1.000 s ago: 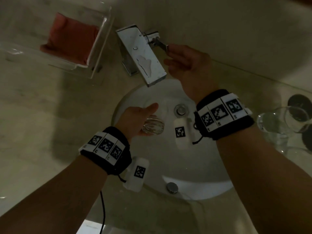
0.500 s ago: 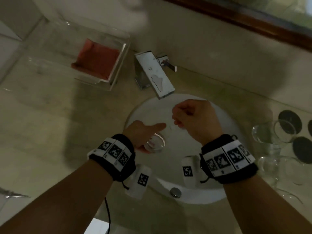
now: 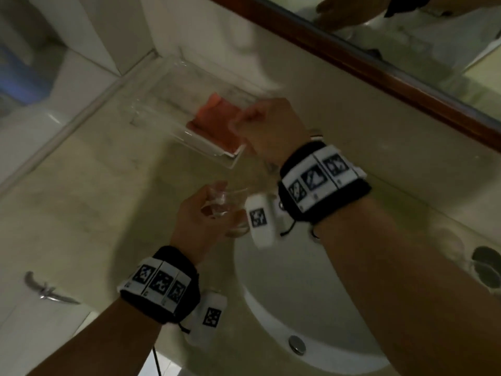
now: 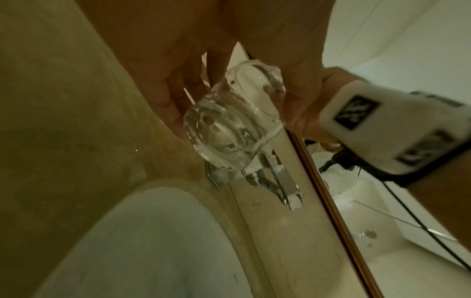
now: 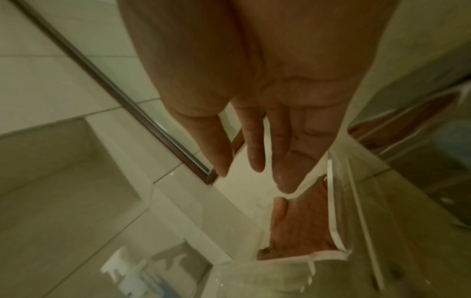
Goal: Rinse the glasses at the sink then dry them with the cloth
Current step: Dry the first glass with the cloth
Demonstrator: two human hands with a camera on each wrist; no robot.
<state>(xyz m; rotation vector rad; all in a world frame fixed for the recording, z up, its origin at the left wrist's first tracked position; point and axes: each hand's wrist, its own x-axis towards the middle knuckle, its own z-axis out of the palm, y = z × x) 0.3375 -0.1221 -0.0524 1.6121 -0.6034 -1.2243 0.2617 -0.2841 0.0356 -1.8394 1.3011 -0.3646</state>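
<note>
My left hand (image 3: 202,213) grips a clear, wet glass (image 3: 230,207) above the counter at the left rim of the white sink (image 3: 311,299). In the left wrist view the glass (image 4: 229,125) lies on its side between fingers and thumb, its thick base facing the camera. The red cloth (image 3: 217,123) lies folded in a clear tray (image 3: 168,104) at the back of the counter. My right hand (image 3: 260,126) hovers over the cloth's right end. Its fingers (image 5: 288,161) are straight and hold nothing, just above the cloth (image 5: 298,221).
The chrome faucet (image 4: 280,181) stands behind the sink; the right wrist hides it in the head view. More glasses (image 3: 447,240) and dark round coasters (image 3: 488,267) sit blurred at the right. A wood-framed mirror (image 3: 379,69) runs along the back wall.
My right hand has left the faucet handle and moved left over the cloth tray. The left hand has brought the glass up out of the basin toward the left rim.
</note>
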